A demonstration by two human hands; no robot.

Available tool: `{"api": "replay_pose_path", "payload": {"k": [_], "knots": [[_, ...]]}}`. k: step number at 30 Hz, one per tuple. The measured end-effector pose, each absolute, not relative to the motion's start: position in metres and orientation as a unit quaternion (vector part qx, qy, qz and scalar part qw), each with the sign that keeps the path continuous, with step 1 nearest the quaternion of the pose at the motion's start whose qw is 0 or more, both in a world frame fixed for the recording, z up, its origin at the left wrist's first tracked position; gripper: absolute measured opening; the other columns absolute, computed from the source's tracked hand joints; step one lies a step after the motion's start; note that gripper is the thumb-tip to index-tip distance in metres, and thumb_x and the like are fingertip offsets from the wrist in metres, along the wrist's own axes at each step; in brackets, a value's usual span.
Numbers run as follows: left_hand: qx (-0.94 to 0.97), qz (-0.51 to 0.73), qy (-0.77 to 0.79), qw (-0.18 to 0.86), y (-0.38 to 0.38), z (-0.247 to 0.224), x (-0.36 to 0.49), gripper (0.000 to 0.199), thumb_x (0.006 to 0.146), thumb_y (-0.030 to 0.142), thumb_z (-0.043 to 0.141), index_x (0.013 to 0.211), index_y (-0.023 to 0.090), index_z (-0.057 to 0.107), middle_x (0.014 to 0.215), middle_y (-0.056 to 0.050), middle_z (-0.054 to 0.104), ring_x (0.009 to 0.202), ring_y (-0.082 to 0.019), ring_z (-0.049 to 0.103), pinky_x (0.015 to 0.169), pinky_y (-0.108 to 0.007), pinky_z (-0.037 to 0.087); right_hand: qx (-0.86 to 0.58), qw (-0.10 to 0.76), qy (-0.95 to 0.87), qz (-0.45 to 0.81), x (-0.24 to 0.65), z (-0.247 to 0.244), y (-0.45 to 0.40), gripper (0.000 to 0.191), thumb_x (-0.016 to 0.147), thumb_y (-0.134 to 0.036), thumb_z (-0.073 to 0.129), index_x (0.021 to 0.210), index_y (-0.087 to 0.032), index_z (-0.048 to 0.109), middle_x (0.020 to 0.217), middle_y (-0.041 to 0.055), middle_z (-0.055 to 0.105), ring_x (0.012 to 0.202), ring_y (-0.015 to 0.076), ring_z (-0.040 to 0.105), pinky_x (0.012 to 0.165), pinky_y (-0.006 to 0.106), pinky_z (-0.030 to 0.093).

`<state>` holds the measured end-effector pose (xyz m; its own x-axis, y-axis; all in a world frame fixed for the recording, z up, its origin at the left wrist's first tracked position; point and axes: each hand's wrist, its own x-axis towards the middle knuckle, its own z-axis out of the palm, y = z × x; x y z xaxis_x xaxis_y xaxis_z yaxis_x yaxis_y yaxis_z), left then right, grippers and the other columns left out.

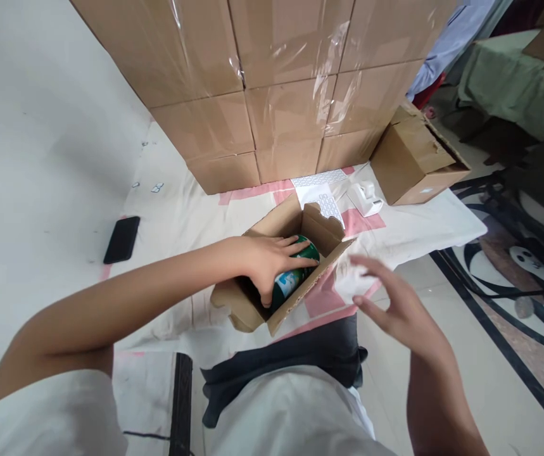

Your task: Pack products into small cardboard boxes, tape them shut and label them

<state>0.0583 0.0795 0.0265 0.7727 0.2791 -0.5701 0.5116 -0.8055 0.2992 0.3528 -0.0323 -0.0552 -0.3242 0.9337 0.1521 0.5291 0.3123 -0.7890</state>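
Two bare hands, left and right, at an opened cardboard box. Left hand reaching inside, fingers spread wide over a green can with a pale-and-blue label, thumb down at the near end; in contact with the can, but impossible to tell whether gripping or only resting on it. Right hand off to the box's right, loosely open, fingers curved and thumb apart, clear of box and can, with hold of nothing visible. Can lying lengthwise within the box, partly hidden under the left hand. Box flaps folded outward at the near left end.

Underneath, a white and pink cloth. Just beyond the box, a paper with small printed outlines; near it, a small white object, not clear enough to identify. Farther right, another brown carton, partly open. Along the back, a wall of stacked boxes under shiny clear tape. Well to the left, a black phone near the white wall. Closest to the body, a dark garment; right, a pale tiled floor.
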Motion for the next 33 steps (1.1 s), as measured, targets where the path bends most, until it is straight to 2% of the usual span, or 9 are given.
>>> {"api": "replay_pose_path", "payload": {"k": [3, 5, 8, 14, 17, 20, 24, 29, 33], "knots": [[0.902, -0.288, 0.212, 0.243, 0.099, 0.026, 0.072, 0.142, 0.049, 0.06, 0.095, 0.168, 0.03, 0.022, 0.178, -0.014, 0.003, 0.164, -0.045, 0.002, 0.131, -0.062, 0.014, -0.4, 0.459, -0.736, 0.296, 0.34, -0.055, 0.021, 0.088, 0.09, -0.057, 0.077, 0.163, -0.036, 0.034, 0.168, 0.0097, 0.04, 0.154, 0.0356, 0.04, 0.122, 0.055, 0.042], [0.904, -0.285, 0.209, 0.241, 0.107, 0.024, 0.079, 0.143, 0.045, 0.064, 0.094, 0.166, 0.031, 0.027, 0.178, -0.015, 0.009, 0.163, -0.047, 0.008, 0.131, -0.063, 0.015, -0.346, 0.453, -0.741, 0.357, 0.328, -0.073, 0.054, 0.093, 0.086, -0.063, 0.079, 0.163, -0.035, 0.036, 0.168, 0.0094, 0.041, 0.156, 0.0355, 0.038, 0.126, 0.056, 0.036], [0.918, -0.25, 0.205, 0.228, 0.113, 0.019, 0.086, 0.137, 0.043, 0.064, 0.094, 0.162, 0.029, 0.036, 0.173, -0.015, 0.028, 0.156, -0.048, 0.029, 0.127, -0.06, 0.028, -0.301, 0.443, -0.709, 0.459, 0.307, -0.112, 0.079, 0.096, 0.079, -0.072, 0.081, 0.159, -0.03, 0.045, 0.164, 0.0109, 0.047, 0.153, 0.036, 0.043, 0.127, 0.053, 0.036], [0.922, -0.235, 0.233, 0.202, 0.115, 0.006, 0.082, 0.111, 0.058, 0.061, 0.09, 0.148, 0.014, 0.048, 0.151, -0.024, 0.047, 0.137, -0.041, 0.048, 0.103, -0.043, 0.052, -0.378, 0.454, -0.611, 0.527, 0.285, -0.171, 0.076, 0.075, 0.084, -0.071, 0.076, 0.142, -0.024, 0.064, 0.144, 0.0121, 0.066, 0.138, 0.036, 0.06, 0.119, 0.052, 0.048], [0.926, -0.191, 0.253, 0.207, 0.11, 0.01, 0.072, 0.083, 0.066, 0.051, 0.089, 0.131, 0.011, 0.057, 0.139, -0.022, 0.054, 0.125, -0.037, 0.055, 0.09, -0.037, 0.054, -0.371, 0.45, -0.617, 0.528, 0.287, -0.181, 0.077, 0.07, 0.084, -0.065, 0.08, 0.138, -0.022, 0.068, 0.14, 0.0118, 0.069, 0.134, 0.0375, 0.062, 0.118, 0.054, 0.048], [0.929, -0.161, 0.27, 0.195, 0.102, 0.018, 0.064, 0.07, 0.071, 0.047, 0.087, 0.124, 0.01, 0.058, 0.133, -0.019, 0.055, 0.118, -0.035, 0.056, 0.083, -0.035, 0.053, -0.346, 0.446, -0.631, 0.533, 0.289, -0.183, 0.08, 0.066, 0.085, -0.059, 0.082, 0.14, -0.026, 0.068, 0.139, 0.009, 0.07, 0.13, 0.036, 0.064, 0.117, 0.052, 0.049], [0.929, -0.141, 0.298, 0.168, 0.096, 0.022, 0.059, 0.063, 0.08, 0.049, 0.082, 0.123, 0.01, 0.058, 0.132, -0.019, 0.054, 0.12, -0.035, 0.055, 0.084, -0.037, 0.053, -0.341, 0.44, -0.639, 0.531, 0.287, -0.181, 0.081, 0.051, 0.088, -0.056, 0.079, 0.129, -0.026, 0.073, 0.127, 0.0066, 0.075, 0.119, 0.0329, 0.069, 0.108, 0.047, 0.055], [0.923, -0.116, 0.342, 0.135, 0.093, 0.009, 0.055, 0.025, 0.106, 0.033, 0.051, 0.115, 0.012, 0.062, 0.125, -0.015, 0.06, 0.119, -0.029, 0.058, 0.092, -0.039, 0.052, -0.344, 0.394, -0.674, 0.521, 0.282, -0.177, 0.082, 0.038, 0.09, -0.056, 0.076, 0.103, -0.02, 0.076, 0.1, 0.0049, 0.077, 0.097, 0.0277, 0.071, 0.09, 0.039, 0.059], [0.929, -0.078, 0.341, 0.125, 0.093, -0.002, 0.05, 0.027, 0.109, 0.024, 0.04, 0.11, 0.014, 0.065, 0.115, -0.012, 0.063, 0.109, -0.024, 0.061, 0.089, -0.036, 0.052, -0.342, 0.389, -0.675, 0.524, 0.28, -0.174, 0.082, 0.037, 0.091, -0.056, 0.075, 0.101, -0.021, 0.075, 0.1, 0.0044, 0.077, 0.096, 0.0272, 0.07, 0.09, 0.04, 0.059]]}}
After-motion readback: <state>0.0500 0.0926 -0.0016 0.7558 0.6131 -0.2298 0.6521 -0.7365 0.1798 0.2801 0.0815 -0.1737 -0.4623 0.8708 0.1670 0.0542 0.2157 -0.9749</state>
